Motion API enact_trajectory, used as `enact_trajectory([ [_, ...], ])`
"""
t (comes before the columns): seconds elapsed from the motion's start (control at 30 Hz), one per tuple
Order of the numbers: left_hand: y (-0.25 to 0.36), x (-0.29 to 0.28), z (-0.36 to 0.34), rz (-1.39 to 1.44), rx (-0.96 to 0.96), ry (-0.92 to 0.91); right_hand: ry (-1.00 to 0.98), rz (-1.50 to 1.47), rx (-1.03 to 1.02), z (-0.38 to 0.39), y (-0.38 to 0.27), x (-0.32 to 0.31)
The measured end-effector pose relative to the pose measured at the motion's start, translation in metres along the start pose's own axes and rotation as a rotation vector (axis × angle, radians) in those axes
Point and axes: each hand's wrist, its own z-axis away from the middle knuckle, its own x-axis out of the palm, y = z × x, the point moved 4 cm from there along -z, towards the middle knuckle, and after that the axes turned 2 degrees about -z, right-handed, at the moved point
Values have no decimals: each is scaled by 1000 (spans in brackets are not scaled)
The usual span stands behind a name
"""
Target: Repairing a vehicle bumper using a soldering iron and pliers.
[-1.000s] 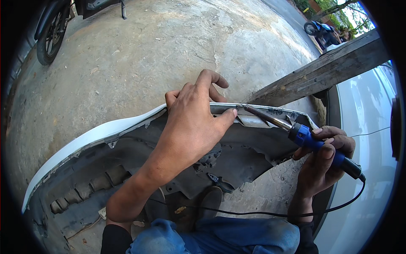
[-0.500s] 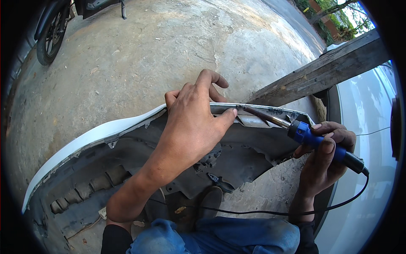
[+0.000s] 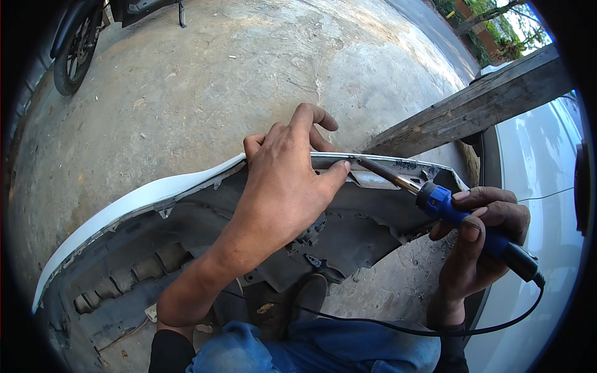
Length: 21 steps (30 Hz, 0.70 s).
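A soldering iron (image 3: pixel 439 205) with a blue handle and black cord rests in my right hand (image 3: pixel 476 242), fingers and thumb closed round the grip. Its dark tip meets or nearly meets the inner edge of a white car bumper (image 3: pixel 146 196), where dark rough marks line the rim. My left hand (image 3: pixel 283 180) straddles that edge, thumb on the inner side near the tip and fingers curled over the outside. The bumper's grey inner side lies toward me.
Pliers (image 3: pixel 324 268) lie by my shoe (image 3: pixel 309 295). The iron's cord (image 3: pixel 373 323) crosses above my knees. A wooden post (image 3: pixel 472 99) slants at the right beside a light-coloured car (image 3: pixel 541 168). A motorcycle wheel (image 3: pixel 78 59) stands on the concrete at far left.
My right hand has shifted slightly down with the soldering iron, whose handle now slopes more steeply. The cord sags lower near my right wrist. My left hand has barely moved.
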Motion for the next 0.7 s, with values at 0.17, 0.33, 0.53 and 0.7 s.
enact_trajectory([
  [0.17,0,0,0,7,13,3,3,26,-23,0,-2,0],
  [0.33,0,0,1,-5,24,6,24,34,1,-4,-3,1],
  [0.53,-1,1,1,11,24,13,46,89,-13,-1,6,-7],
  [0.7,0,1,1,6,26,17,59,-102,118,3,6,-8],
])
